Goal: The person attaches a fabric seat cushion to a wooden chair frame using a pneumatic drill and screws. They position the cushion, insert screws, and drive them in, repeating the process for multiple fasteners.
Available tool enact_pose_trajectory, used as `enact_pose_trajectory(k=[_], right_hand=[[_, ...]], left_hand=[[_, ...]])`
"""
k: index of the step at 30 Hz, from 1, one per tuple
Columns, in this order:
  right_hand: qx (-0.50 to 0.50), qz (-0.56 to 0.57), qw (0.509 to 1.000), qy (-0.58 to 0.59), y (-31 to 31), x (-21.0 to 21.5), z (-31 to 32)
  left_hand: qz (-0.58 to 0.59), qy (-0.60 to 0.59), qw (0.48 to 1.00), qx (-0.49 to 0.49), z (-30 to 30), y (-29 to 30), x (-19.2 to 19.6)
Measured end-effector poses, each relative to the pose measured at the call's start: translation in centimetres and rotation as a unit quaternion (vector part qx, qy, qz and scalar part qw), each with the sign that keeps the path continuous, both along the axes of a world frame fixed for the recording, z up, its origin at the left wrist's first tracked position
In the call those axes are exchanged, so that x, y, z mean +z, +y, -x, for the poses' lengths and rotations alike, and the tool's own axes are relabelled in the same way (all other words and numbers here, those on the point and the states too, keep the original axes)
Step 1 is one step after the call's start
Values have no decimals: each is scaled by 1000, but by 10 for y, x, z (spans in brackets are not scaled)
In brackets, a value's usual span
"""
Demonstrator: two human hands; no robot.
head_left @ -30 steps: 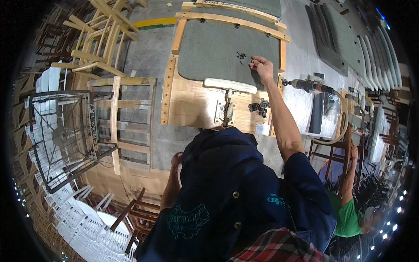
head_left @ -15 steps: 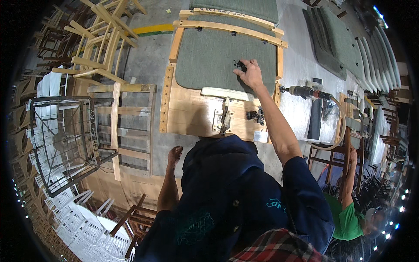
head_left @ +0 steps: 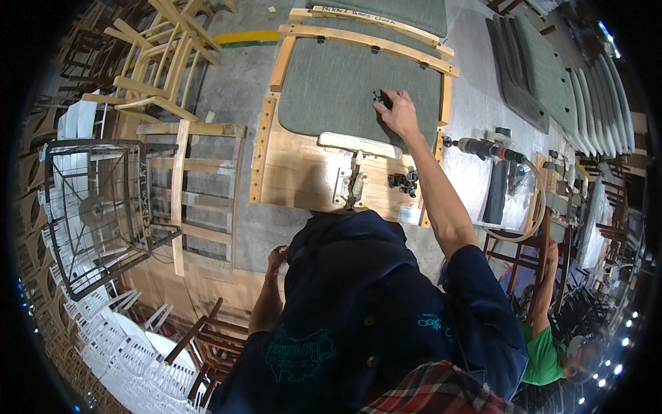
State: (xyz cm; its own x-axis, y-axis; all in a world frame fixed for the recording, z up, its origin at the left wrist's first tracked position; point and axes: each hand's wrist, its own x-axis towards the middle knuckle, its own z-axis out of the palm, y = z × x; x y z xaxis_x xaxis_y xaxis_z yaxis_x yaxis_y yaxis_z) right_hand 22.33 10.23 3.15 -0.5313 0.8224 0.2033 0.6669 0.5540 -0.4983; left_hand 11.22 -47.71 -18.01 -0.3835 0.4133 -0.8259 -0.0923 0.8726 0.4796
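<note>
On the workbench (head_left: pixel 476 103), near its middle: one wooden frame (head_left: pixel 283 159) with one grey-green cushion panel (head_left: pixel 331 90) laid inside its upper half. Near the panel's right edge, one right hand (head_left: pixel 396 114), fingers curled down and pinching small black fittings (head_left: pixel 380 98) against the fabric; how many pieces under the fingertips, cannot tell. Toward the frame's lower right corner, one further cluster of black fittings (head_left: pixel 403 181), count unclear, apart from the hand. Beside that cluster, at the lower edge, one metal clamp (head_left: pixel 354 185), and just above it one pale wooden strip (head_left: pixel 358 145) lying crosswise. Along the frame's top rail, three dark clips (head_left: pixel 373 49). Off the frame's right edge, one power tool (head_left: pixel 483 148) with one hose (head_left: pixel 534 207) looping down. Below the bench's near edge, one left hand (head_left: pixel 276 259), loosely closed by the chest, nothing seen in it. At the bench's right end, stacked grey-green cushions (head_left: pixel 545 69). Past the left edge, one wire cage (head_left: pixel 96 207) and wooden chair frames (head_left: pixel 152 62).
</note>
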Motion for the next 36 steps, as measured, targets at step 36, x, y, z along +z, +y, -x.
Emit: enact_pose_trajectory(k=[36], right_hand=[[-128,185,940,257,12,-31,-24]], left_hand=[[-20,21,999,-27,28,37,6]])
